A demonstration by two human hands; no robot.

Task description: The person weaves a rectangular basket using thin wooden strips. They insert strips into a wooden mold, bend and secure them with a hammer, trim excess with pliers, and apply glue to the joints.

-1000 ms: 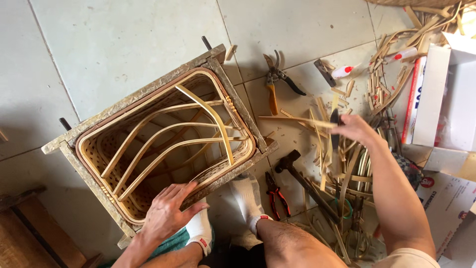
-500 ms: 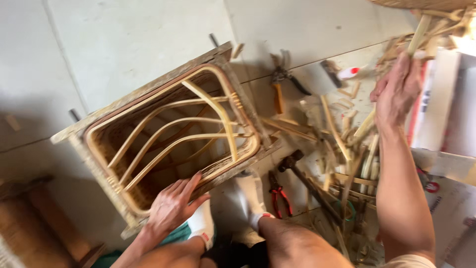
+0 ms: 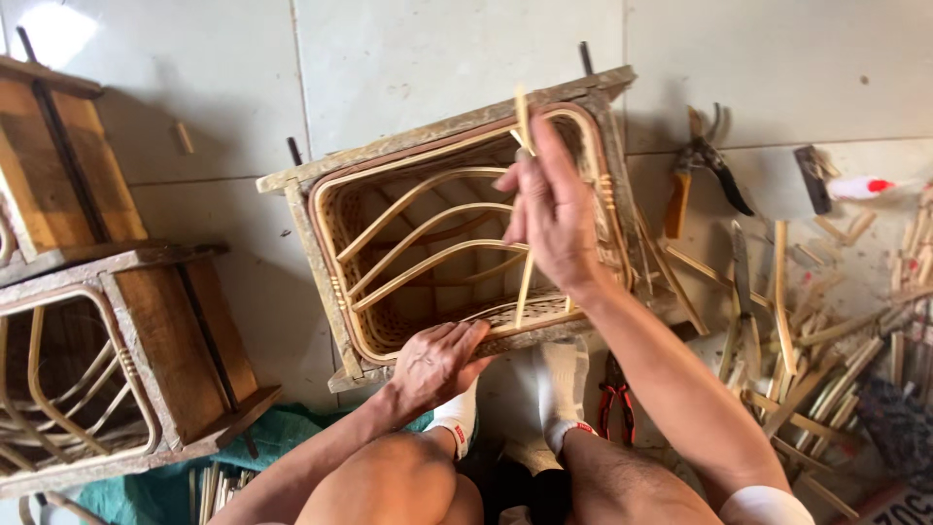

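Taking the rattan frame box as the landmark, pruning shears and loose cane strips lie on the floor to its right, two similar frames stand to its left, and red-handled pliers lie just before it.

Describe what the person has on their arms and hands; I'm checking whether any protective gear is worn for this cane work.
None shows. The left hand and right hand are bare: no gloves, rings or watch visible. Both forearms are uncovered. A white sleeve edge shows at the right upper arm, near the frame's bottom. The left arm shows no sleeve in view.
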